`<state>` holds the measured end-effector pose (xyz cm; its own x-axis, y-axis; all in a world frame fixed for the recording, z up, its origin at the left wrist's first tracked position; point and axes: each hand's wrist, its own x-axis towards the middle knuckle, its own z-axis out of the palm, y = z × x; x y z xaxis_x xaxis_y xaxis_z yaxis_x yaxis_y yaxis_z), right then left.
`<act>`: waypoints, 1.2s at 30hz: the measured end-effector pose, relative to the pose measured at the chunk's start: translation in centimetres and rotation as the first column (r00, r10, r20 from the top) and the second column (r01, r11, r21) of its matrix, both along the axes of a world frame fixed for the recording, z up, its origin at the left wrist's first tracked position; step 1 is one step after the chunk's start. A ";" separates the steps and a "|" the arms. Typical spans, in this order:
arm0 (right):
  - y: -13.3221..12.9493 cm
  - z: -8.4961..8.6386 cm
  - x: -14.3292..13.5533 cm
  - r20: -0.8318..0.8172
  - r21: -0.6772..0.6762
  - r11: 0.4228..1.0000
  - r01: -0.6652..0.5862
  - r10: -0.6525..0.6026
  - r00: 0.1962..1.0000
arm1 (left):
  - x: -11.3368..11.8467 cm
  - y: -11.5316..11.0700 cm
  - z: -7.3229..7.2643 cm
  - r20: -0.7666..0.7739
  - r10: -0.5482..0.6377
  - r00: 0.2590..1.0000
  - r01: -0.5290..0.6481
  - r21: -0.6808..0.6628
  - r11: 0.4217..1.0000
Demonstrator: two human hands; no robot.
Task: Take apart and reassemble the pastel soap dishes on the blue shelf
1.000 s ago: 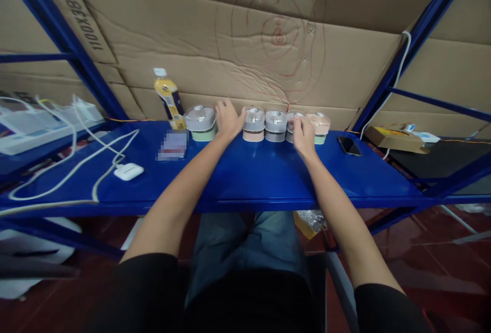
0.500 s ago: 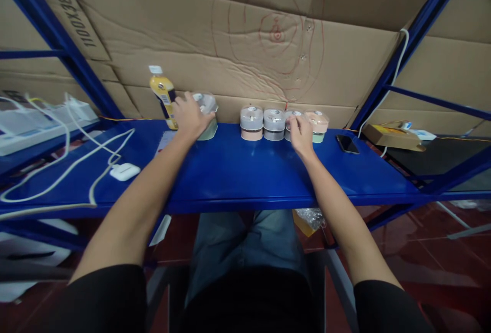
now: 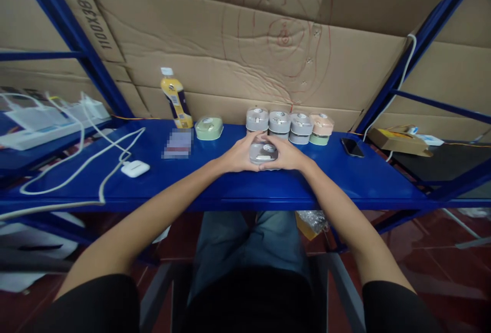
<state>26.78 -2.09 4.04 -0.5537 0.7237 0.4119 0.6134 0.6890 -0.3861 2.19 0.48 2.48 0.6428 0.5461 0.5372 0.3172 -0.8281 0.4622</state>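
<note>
A small grey plastic box with a see-through lid is between my two hands near the middle of the blue shelf. My left hand is curved around its left side. From the right, my right hand wraps the other side, and the fingertips of both hands nearly meet. Just behind stands a row of similar two-part boxes: one with a grey top, two more grey ones, and a pink-topped one with a green base. A single green box sits to the left.
A yellow drink bottle stands at the back left, behind a blurred flat packet. A white earphone case and loose white cables lie left. A phone lies right, near an open cardboard box. Cardboard backs the shelf.
My left hand has left the green box's place, where the stack is now a single low box. Both hands have come together at the middle around a grey box.
</note>
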 end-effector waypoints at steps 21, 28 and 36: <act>2.2 0.7 7.9 -0.048 -0.264 0.901 0.345 -0.369 0.928 | -3.4 0.7 -0.3 -0.126 0.152 0.980 -0.143 0.082 0.986; 2.7 0.1 8.2 0.033 -0.281 0.905 0.318 -0.322 0.946 | -8.0 2.7 -0.5 -0.221 0.348 0.911 -0.346 0.048 0.937; 1.9 0.7 7.3 -0.180 -0.107 0.949 0.298 -0.313 0.932 | -5.3 0.8 0.0 -0.049 0.241 0.969 -0.237 0.064 0.969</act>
<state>34.08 -0.24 4.76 -0.2165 0.8789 0.4252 0.6982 0.4437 -0.5618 -3.14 1.32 2.44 0.5275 0.6570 0.5386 0.5333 -0.7496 0.3921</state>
